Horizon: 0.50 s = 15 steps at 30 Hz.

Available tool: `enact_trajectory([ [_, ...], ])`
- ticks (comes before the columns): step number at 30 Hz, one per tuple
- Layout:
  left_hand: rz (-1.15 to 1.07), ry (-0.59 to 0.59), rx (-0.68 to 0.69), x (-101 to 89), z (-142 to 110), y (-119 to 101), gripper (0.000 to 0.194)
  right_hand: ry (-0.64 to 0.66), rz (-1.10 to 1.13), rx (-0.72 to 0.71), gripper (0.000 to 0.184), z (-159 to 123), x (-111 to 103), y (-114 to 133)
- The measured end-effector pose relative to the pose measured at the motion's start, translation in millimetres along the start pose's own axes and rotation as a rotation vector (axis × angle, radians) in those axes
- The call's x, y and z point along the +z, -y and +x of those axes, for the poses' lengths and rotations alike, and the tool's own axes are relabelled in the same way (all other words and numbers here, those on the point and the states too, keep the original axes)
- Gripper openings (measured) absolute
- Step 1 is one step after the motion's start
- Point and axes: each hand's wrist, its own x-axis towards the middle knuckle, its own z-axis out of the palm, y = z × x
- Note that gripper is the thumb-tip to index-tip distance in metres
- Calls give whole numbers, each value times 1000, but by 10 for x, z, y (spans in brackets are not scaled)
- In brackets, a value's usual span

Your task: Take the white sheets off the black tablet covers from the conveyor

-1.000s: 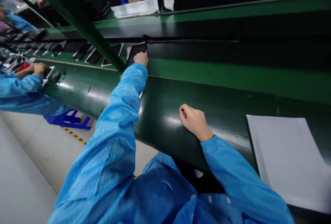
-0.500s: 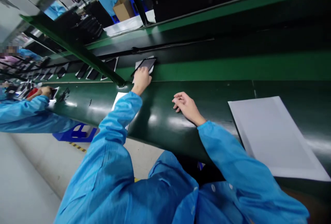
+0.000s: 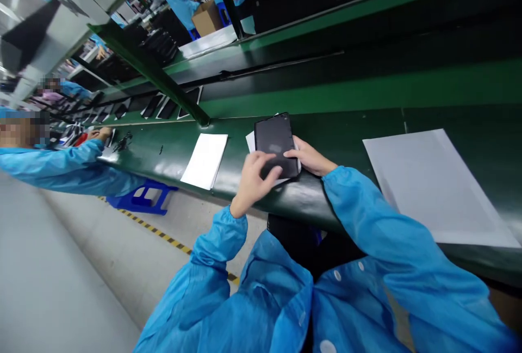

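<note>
A flat black tablet-shaped panel [image 3: 273, 134] lies tilted over a white sheet [image 3: 250, 141] at the front of the green bench, in the middle of the head view. My right hand [image 3: 312, 157] grips its right edge, thumb on the top face and the other fingers hidden underneath. Over the panel's lower left part is my left hand [image 3: 255, 181], fingers spread and slightly blurred; whether the fingertips press on it I cannot tell. To the left lies a small stack of white paper [image 3: 205, 161].
A large white sheet [image 3: 436, 190] covers the bench at right. A slanting green post [image 3: 163, 81] rises at left, with dark panels [image 3: 167, 107] on white sheets along the line behind it. A co-worker's sleeve [image 3: 61, 162] reaches in at far left, above a blue stool [image 3: 149, 198].
The panel and its white sheet have come from the back line to the bench front, brought by my left hand. My right hand has taken hold of the panel's edge. The view has shifted.
</note>
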Motion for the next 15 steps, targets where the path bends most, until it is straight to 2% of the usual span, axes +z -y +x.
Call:
enact_trajectory([
  [2,-28,-157,-155,-93,48,334,29,106,-23,19,45,-56,-87,54],
  [3,-42,-198,-229,-120,71,521,29,148,-27,36,45,-88,-125,82],
  [5,-114,-180,-349,-119,97,871,34,206,-33,75,45,-147,-183,130],
  [7,-201,-92,-413,-50,101,1124,37,239,-47,105,44,-190,-216,165],
  [9,-249,-20,-421,57,98,1248,39,253,-74,121,43,-214,-230,192],
  [11,-275,23,-395,158,105,1270,40,244,-110,116,44,-222,-237,213],
  [13,-339,30,-353,218,125,1247,38,212,-152,92,47,-220,-252,227],
  [15,-463,-10,-325,227,142,1232,35,163,-195,54,50,-211,-277,234],
])
